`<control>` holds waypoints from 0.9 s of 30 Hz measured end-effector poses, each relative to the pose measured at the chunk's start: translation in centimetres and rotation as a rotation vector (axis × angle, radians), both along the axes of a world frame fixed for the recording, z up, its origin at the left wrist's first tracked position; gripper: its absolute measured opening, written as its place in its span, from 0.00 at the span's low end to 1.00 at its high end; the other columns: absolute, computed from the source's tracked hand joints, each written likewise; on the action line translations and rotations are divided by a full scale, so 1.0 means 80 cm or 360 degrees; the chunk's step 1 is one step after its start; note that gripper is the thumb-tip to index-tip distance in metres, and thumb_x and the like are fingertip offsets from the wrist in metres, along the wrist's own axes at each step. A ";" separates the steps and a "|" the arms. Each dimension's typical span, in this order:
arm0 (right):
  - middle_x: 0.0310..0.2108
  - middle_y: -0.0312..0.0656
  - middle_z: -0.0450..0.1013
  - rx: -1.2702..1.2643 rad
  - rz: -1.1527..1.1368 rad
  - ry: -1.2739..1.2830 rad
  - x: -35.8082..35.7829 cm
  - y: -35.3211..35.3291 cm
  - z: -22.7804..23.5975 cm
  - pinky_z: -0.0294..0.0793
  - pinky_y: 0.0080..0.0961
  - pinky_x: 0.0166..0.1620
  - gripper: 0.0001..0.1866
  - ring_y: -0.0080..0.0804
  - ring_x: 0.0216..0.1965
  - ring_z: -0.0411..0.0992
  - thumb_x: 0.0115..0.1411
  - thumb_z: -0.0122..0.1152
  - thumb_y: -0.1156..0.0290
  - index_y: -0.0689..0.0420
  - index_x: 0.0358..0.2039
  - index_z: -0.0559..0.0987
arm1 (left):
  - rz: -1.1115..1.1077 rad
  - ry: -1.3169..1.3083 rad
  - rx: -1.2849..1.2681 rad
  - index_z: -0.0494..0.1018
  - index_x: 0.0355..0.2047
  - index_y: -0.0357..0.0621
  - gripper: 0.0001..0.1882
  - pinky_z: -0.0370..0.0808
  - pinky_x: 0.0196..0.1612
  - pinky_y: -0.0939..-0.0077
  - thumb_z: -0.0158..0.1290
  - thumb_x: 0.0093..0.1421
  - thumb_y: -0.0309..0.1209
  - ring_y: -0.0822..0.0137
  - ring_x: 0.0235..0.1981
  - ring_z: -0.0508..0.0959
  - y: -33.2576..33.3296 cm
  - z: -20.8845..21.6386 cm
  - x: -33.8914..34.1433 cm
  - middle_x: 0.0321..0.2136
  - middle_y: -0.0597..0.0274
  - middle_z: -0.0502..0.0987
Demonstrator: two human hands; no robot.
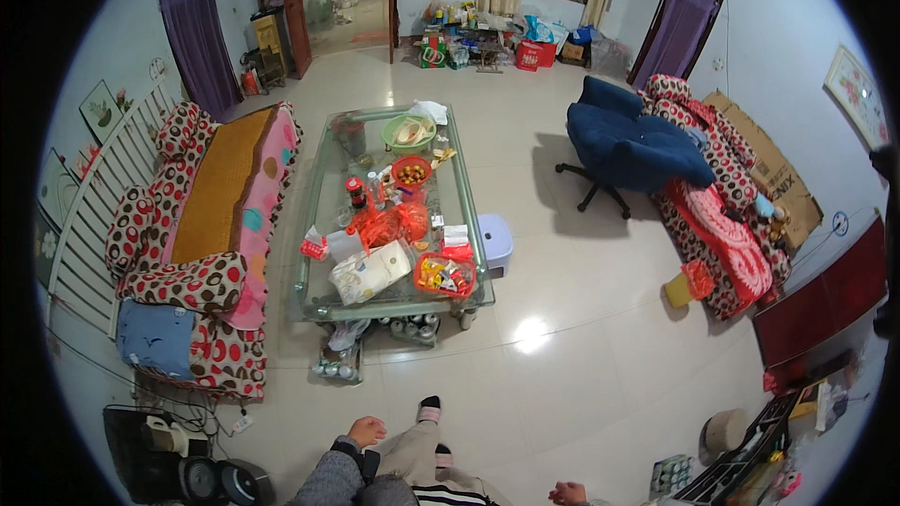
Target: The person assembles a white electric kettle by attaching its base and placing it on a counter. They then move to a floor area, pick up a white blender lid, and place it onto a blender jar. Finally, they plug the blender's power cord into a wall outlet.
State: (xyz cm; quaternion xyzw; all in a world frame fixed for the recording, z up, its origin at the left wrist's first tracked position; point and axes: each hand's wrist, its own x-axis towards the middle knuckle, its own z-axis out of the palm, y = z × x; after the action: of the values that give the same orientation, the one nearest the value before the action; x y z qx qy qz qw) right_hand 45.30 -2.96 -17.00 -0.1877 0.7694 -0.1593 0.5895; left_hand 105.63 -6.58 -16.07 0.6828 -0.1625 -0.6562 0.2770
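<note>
My left hand (367, 431) is held out low in front of me, its fingers loosely bent and nothing in it. A dark band circles that wrist below a grey knitted sleeve (330, 476). My right hand (567, 494) shows only in part at the lower edge, fingers loosely bent and no object visible in them. Neither hand touches anything. Ahead stands a glass coffee table (314, 253) with a white tissue pack (370, 272), a red basket of small packets (444, 275), red plastic bags (389, 223), a red bowl of fruit (411, 172) and a green basket (409, 133).
A patterned sofa (220, 197) lines the left wall. To the right stand a blue swivel chair (628, 136), a second sofa (722, 253) and a yellow bin (678, 293). A lilac stool (495, 239) touches the table's right side. Cables (178, 389) trail at lower left.
</note>
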 end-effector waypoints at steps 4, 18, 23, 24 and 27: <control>0.19 0.36 0.70 -0.0139 0.0323 0.0100 -0.010 -0.008 0.050 0.61 0.26 0.14 0.15 0.27 0.19 0.67 0.61 0.52 0.62 0.53 0.19 0.73 | 0.0102 -0.0002 0.0086 0.73 0.35 0.48 0.08 0.74 0.27 0.67 0.51 0.58 0.35 0.65 0.30 0.79 -0.053 -0.047 0.009 0.29 0.63 0.78; 0.26 0.38 0.73 -0.0049 0.0003 -0.0247 -0.056 -0.265 0.060 0.67 0.29 0.15 0.15 0.28 0.20 0.68 0.61 0.53 0.56 0.55 0.37 0.75 | 0.0302 0.0071 0.0057 0.71 0.42 0.43 0.13 0.75 0.27 0.69 0.50 0.61 0.36 0.65 0.29 0.79 -0.282 -0.056 -0.015 0.32 0.58 0.78; 0.23 0.35 0.71 -0.0660 0.1540 0.0617 -0.267 -0.320 -0.097 0.71 0.35 0.32 0.15 0.34 0.31 0.70 0.32 0.70 0.60 0.43 0.25 0.79 | 0.0099 -0.0281 0.0167 0.71 0.45 0.43 0.14 0.76 0.31 0.69 0.49 0.61 0.36 0.65 0.34 0.81 -0.358 -0.019 -0.138 0.34 0.59 0.79; 0.23 0.34 0.71 -0.0683 0.1431 0.0440 -0.275 -0.338 -0.102 0.71 0.35 0.31 0.14 0.34 0.31 0.70 0.32 0.70 0.60 0.43 0.24 0.79 | 0.0089 -0.0282 0.0179 0.71 0.44 0.44 0.15 0.76 0.31 0.69 0.49 0.61 0.37 0.65 0.34 0.81 -0.358 -0.009 -0.144 0.35 0.59 0.79; 0.21 0.32 0.70 -0.0721 0.1181 0.0096 -0.308 -0.402 -0.106 0.71 0.35 0.29 0.12 0.35 0.30 0.70 0.29 0.70 0.58 0.41 0.16 0.76 | 0.0041 -0.0350 0.0162 0.70 0.44 0.45 0.15 0.77 0.34 0.67 0.49 0.62 0.40 0.64 0.36 0.81 -0.377 0.024 -0.180 0.37 0.59 0.79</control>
State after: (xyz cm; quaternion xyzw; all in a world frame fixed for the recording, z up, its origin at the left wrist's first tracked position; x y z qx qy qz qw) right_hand 20.68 -35.09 -25.47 -0.5807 0.6123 -0.0958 0.5279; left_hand 91.22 -36.75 -14.15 0.7658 -0.1495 -0.5813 0.2310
